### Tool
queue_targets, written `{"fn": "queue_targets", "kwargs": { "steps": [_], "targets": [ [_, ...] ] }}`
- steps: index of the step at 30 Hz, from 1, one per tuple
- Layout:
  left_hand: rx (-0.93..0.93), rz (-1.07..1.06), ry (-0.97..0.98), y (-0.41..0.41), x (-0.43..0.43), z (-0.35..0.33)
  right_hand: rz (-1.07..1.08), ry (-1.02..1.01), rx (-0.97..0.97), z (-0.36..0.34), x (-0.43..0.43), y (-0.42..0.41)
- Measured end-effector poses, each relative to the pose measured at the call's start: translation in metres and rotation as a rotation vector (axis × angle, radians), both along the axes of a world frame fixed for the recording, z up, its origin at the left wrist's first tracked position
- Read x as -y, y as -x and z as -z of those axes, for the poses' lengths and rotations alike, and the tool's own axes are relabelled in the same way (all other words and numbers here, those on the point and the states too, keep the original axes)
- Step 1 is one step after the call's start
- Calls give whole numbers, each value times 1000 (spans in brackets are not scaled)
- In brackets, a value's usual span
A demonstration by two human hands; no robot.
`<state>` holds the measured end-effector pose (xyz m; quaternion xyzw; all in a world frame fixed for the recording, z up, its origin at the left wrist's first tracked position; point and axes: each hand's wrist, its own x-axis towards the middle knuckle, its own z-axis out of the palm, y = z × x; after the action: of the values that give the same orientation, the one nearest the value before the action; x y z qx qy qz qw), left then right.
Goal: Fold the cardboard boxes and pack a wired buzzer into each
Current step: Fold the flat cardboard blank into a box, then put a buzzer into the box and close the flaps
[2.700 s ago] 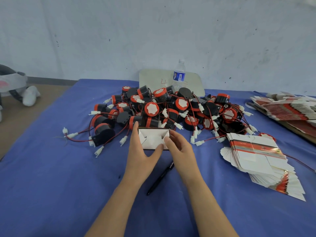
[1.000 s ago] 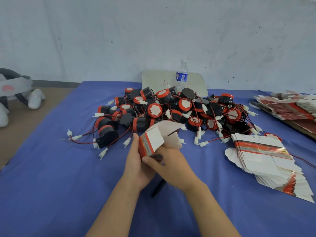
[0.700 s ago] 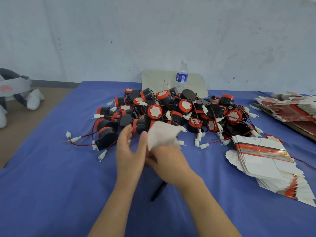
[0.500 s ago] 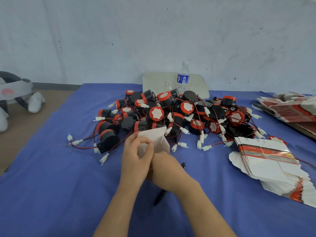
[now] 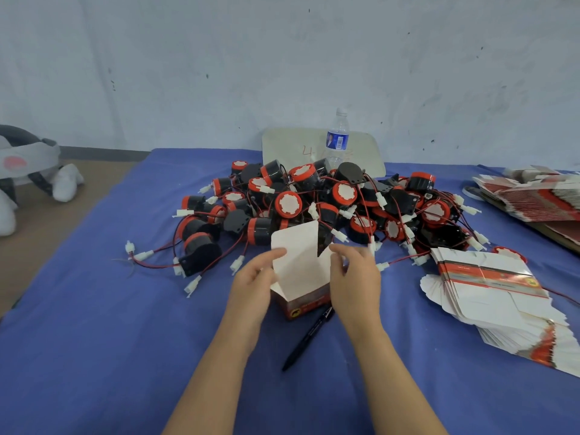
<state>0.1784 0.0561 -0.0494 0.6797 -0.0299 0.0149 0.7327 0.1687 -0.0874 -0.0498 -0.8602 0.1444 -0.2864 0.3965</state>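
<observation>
From the head camera, we see that the box point(image 5: 300, 271) is no longer up in the air between the hands, as it was half a second ago. It now stands on the desk point(image 5: 94, 340) on its red base. Its white lid flap points straight up and its mouth is open to us. A second ago it lay on its side in the hands with one end being tucked. We judge that the bottom is now closed, so the folding of this box is done except for the lid.

The left hand point(image 5: 254, 284) is at the box's 9 o'clock. Its thumb lies on the edge of the lid flap in what looks like a light pinch. The right hand point(image 5: 356, 277) has come round to the 3 o'clock side, with its fingers curled against the right wall. We cannot tell whether its grip is really closed on the card or only steadying it.

Nothing is inside the box yet, as far as we can see. The buzzers point(image 5: 314, 208) are heaped at its 12 o'clock, wires tangled, just beyond the flap. The flat boxes point(image 5: 489, 293) are fanned out at 3 o'clock, well apart. A pen point(image 5: 309, 337) lies at 6 o'clock, just beside the base.

We judge the next step to be taking one buzzer from the heap. The tangled red wires may drag others along with it.
</observation>
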Motion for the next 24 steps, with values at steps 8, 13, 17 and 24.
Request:
{"fn": "queue_targets", "kwargs": {
  "steps": [8,13,17,24],
  "targets": [
    [67,-246,-179,-3,-7,4,-156,-357,-213,4,5,1],
    [177,-269,-423,-3,-15,7,-175,94,-282,-8,-2,-2],
    [186,-523,-428,-4,-27,0,-119,39,-105,-37,-19,-26],
    [67,-868,-54,-6,-55,-9,-355,140,-208,-20,-68,-78]
  ]
}}
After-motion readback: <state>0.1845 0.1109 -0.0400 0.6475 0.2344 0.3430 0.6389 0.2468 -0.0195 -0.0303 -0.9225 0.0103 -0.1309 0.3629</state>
